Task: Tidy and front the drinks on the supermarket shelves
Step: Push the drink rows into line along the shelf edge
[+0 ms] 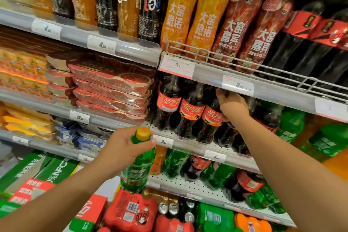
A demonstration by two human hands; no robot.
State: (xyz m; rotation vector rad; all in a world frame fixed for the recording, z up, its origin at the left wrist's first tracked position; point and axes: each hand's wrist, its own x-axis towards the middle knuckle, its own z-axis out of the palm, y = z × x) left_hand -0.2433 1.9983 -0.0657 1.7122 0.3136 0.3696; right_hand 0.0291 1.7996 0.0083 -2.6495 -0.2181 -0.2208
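Observation:
My left hand (123, 148) grips a green soda bottle (138, 167) by its neck, just under the yellow cap, holding it upright in front of the shelves. My right hand (232, 104) reaches into the middle shelf and holds the upper part of a dark cola bottle (211, 120) with a red label. Two more cola bottles (168, 103) stand to its left in the front row. Green bottles (291, 124) stand further right on the same shelf.
Tall orange and red bottles (203, 17) fill the upper shelf behind a wire rail (263, 68). Green and cola bottles (216, 173) sit on the lower perforated shelf. Red shrink-wrapped packs (131, 211) and cans lie below. Flat red packs (113, 88) are stacked at left.

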